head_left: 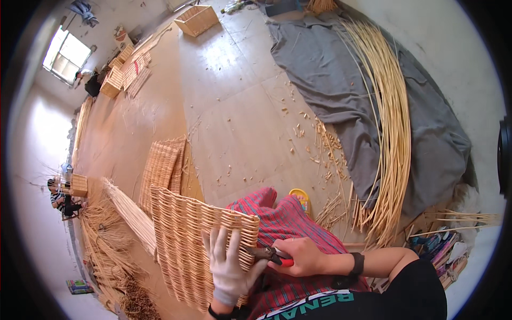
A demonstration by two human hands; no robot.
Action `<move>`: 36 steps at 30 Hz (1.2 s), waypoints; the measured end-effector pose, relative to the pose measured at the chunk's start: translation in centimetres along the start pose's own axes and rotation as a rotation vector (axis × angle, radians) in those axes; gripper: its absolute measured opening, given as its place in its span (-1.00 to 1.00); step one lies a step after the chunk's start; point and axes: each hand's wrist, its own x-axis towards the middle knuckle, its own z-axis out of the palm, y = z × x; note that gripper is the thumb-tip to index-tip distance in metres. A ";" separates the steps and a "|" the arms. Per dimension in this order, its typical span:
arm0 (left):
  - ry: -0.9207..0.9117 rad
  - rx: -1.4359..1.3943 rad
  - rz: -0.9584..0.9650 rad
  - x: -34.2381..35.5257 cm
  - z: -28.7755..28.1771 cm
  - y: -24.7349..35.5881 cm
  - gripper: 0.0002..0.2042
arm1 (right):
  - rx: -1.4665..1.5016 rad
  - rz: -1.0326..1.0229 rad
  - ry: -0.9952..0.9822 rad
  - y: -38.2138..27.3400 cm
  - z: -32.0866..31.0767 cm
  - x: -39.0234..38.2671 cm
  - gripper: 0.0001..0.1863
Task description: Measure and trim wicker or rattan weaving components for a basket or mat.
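Note:
A woven wicker panel point(184, 240) stands tilted against my lap, over a red plaid cloth point(306, 221). My left hand point(228, 261), in a white glove, lies against the panel's face with its fingers stretched out and apart. My right hand point(303, 257), bare, is closed around a pair of pruning shears point(274, 257) with red on the handle. The dark blades point left at the panel's right edge, close to my left thumb. Whether a cane end sits between them cannot be made out.
More woven panels point(160, 170) lie just beyond mine. At right, a long bundle of canes point(392, 117) rests on a grey cloth point(320, 80). Offcuts point(325, 144) litter the floor. A wicker basket point(197, 21) stands far off; another person point(61, 200) sits at far left.

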 end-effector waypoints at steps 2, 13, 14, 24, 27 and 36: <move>-0.057 0.080 -0.095 -5.4 -0.4 0.6 -0.19 | 0.007 0.014 -0.001 -0.3 -0.4 0.2 -0.64; 0.116 0.308 -0.266 -17.1 2.4 -4.9 -0.54 | -0.065 0.097 0.047 0.4 -0.5 0.2 -0.71; 0.129 0.253 -0.262 -16.5 2.7 -5.0 -0.52 | -0.016 0.034 0.138 0.0 -0.3 0.2 -0.73; 0.003 0.231 -0.221 -15.4 3.3 -3.4 -0.44 | -0.145 -0.035 0.245 4.0 -0.5 -1.7 -0.06; -0.023 0.171 -0.205 -14.4 3.1 -3.8 -0.45 | -0.082 0.099 0.086 8.6 -2.3 -3.4 -0.13; 0.034 0.087 -0.207 -13.8 2.9 -3.7 -0.46 | -0.077 -0.054 -0.268 3.1 -0.1 -0.9 -0.82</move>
